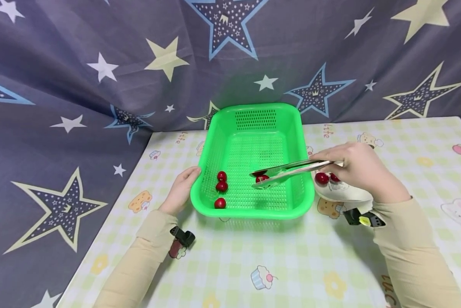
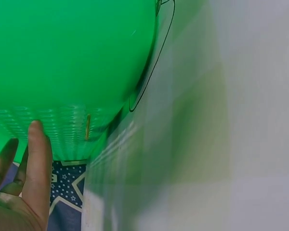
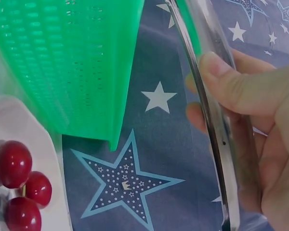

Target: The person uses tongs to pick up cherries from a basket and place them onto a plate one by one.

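A green plastic basket [image 1: 253, 213] stands on the table, with several red cherries [image 1: 221, 186] on its mesh floor at the left. My left hand [image 1: 181, 190] is at the basket's left side; in the left wrist view its fingers [image 2: 38, 163] lie extended against the outer wall. Metal tongs [image 1: 292, 172] are gripped in my right hand [image 1: 359, 169], thumb on one arm. Their tips reach over the right rim into the basket, with red cherry fruit [image 1: 262, 179] showing between them. More cherries [image 3: 13, 164] lie on a white dish [image 3: 48, 187] below my right hand.
The tablecloth [image 1: 215, 261] is pale checked with printed cartoons. A dark star-patterned curtain [image 1: 138, 85] hangs close behind the basket and along the left edge of the table. Black straps with small devices [image 1: 365, 219] circle both wrists.
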Motion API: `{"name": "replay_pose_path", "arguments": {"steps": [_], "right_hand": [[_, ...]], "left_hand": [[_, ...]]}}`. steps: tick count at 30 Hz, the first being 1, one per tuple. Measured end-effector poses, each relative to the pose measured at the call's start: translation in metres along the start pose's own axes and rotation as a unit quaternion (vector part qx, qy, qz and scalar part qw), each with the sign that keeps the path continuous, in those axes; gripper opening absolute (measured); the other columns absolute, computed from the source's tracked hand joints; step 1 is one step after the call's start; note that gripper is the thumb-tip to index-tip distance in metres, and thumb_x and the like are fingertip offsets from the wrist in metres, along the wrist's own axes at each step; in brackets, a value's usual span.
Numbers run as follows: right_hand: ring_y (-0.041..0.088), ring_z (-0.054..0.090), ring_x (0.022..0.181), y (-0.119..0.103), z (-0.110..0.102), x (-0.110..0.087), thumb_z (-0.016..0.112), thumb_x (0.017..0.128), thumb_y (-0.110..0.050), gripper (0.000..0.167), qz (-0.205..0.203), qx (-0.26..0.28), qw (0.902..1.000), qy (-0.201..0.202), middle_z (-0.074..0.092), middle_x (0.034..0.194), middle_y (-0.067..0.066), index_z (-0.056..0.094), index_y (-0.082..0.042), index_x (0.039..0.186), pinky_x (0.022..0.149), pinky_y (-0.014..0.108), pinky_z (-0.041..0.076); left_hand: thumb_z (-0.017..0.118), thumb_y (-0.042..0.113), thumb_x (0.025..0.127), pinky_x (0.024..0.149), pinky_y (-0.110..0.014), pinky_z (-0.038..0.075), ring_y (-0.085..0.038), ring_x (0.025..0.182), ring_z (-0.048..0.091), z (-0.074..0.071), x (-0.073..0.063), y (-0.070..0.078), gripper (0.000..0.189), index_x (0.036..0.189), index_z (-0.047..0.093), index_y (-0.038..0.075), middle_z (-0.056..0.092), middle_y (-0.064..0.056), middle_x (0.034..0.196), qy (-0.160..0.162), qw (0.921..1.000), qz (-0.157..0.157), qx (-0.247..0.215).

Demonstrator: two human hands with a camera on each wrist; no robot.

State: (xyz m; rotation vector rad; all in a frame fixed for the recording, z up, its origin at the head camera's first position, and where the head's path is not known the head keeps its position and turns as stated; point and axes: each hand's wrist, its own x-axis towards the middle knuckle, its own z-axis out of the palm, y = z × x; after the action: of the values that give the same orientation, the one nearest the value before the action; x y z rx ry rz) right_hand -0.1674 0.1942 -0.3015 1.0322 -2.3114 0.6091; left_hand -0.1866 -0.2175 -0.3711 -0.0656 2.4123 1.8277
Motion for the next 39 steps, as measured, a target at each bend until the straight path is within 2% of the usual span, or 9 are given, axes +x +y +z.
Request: {"name": "replay_pose_path", "arguments": {"steps": [11, 14, 17, 20, 24, 28, 31, 34, 39], "right_hand": [[0.02, 0.069, 0.07, 0.009, -0.012, -0.01, 0.083, 0.054, 0.006, 0.041, -0.009, -0.012, 0.9996, 0.023, 0.074, 0.085, 0.004, 0.077, -0.011, 0.091, 0.061, 0.022, 0.045], [0.004, 0.068, 0.077, 0.014, -0.021, -0.016, 0.082, 0.057, 0.003, 0.038, -0.01, -0.014, 0.9993, 0.034, 0.074, 0.085, 0.005, 0.077, -0.012, 0.092, 0.063, 0.02, 0.044], [-0.019, 0.055, 0.092, 0.02, -0.031, -0.023, 0.075, 0.08, -0.029, 0.021, 0.0, -0.012, 0.9989, 0.045, 0.074, 0.086, 0.008, 0.077, -0.013, 0.093, 0.07, 0.01, 0.043], [-0.032, 0.039, 0.097, 0.026, -0.041, -0.033, 0.049, 0.09, -0.058, 0.053, 0.023, -0.022, 0.9981, 0.053, 0.074, 0.09, -0.002, 0.077, -0.014, 0.094, 0.067, 0.006, 0.039], [-0.032, 0.039, 0.086, 0.033, -0.053, -0.05, 0.038, 0.086, -0.067, 0.066, 0.057, -0.054, 0.9953, 0.056, 0.068, 0.092, -0.017, 0.077, -0.014, 0.093, 0.054, 0.013, 0.034], [-0.022, 0.036, 0.057, 0.035, -0.062, -0.065, 0.035, 0.086, -0.067, 0.072, 0.079, -0.085, 0.9921, 0.047, 0.073, 0.079, 0.004, 0.076, -0.008, 0.091, 0.045, 0.013, 0.025], [-0.01, 0.022, 0.04, 0.036, -0.067, -0.074, 0.049, 0.092, -0.05, 0.053, 0.096, -0.099, 0.9899, 0.034, 0.071, 0.077, 0.018, 0.075, -0.003, 0.092, 0.039, 0.014, 0.018], [-0.006, 0.014, 0.036, 0.039, -0.068, -0.082, 0.053, 0.089, -0.043, 0.048, 0.122, -0.109, 0.9863, 0.022, 0.07, 0.08, 0.023, 0.074, 0.0, 0.094, 0.035, 0.016, 0.013], [-0.009, 0.017, 0.038, 0.051, -0.066, -0.095, 0.044, 0.081, -0.051, 0.062, 0.161, -0.116, 0.9799, 0.023, 0.069, 0.084, 0.026, 0.073, 0.002, 0.097, 0.037, 0.019, 0.016]], "left_hand": [[0.039, 0.026, 0.102, 0.081, -0.015, 0.048, -0.001, 0.092, 0.055, 0.002, -0.002, 0.0, 0.042, 0.132, 0.047, -0.003, 0.054, -0.011, 0.119, -0.001, 0.9999, 0.001, -0.014], [0.039, 0.026, 0.102, 0.08, -0.015, 0.049, 0.0, 0.089, 0.056, 0.002, -0.003, 0.001, 0.042, 0.131, 0.047, -0.003, 0.055, -0.01, 0.117, 0.0, 0.9998, 0.0, -0.018], [0.04, 0.026, 0.102, 0.08, -0.015, 0.049, 0.0, 0.087, 0.057, 0.002, -0.003, 0.001, 0.043, 0.131, 0.047, -0.004, 0.057, -0.005, 0.112, 0.001, 0.9998, 0.003, -0.018], [0.04, 0.025, 0.102, 0.08, -0.015, 0.049, 0.001, 0.087, 0.057, 0.002, -0.003, 0.001, 0.042, 0.131, 0.047, -0.004, 0.058, 0.002, 0.106, 0.0, 0.9995, 0.007, -0.029], [0.04, 0.022, 0.102, 0.082, -0.015, 0.048, 0.001, 0.091, 0.056, 0.003, -0.001, -0.001, 0.041, 0.13, 0.046, -0.006, 0.057, 0.006, 0.103, -0.002, 0.9989, 0.006, -0.046], [0.039, 0.021, 0.102, 0.085, -0.014, 0.047, 0.0, 0.094, 0.054, 0.003, 0.0, -0.001, 0.04, 0.13, 0.046, -0.006, 0.056, 0.003, 0.107, 0.0, 0.9989, 0.007, -0.047], [0.039, 0.021, 0.102, 0.085, -0.014, 0.047, 0.0, 0.096, 0.054, 0.003, 0.0, -0.001, 0.04, 0.131, 0.046, -0.006, 0.056, -0.001, 0.112, 0.002, 0.9989, 0.009, -0.046], [0.04, 0.022, 0.102, 0.085, -0.014, 0.047, 0.0, 0.096, 0.054, 0.003, 0.0, -0.001, 0.04, 0.131, 0.047, -0.005, 0.056, -0.003, 0.114, 0.002, 0.999, 0.008, -0.044], [0.04, 0.023, 0.102, 0.085, -0.014, 0.047, 0.0, 0.095, 0.054, 0.003, -0.001, -0.001, 0.04, 0.131, 0.047, -0.005, 0.057, -0.001, 0.111, 0.001, 0.9991, 0.005, -0.043]]}}
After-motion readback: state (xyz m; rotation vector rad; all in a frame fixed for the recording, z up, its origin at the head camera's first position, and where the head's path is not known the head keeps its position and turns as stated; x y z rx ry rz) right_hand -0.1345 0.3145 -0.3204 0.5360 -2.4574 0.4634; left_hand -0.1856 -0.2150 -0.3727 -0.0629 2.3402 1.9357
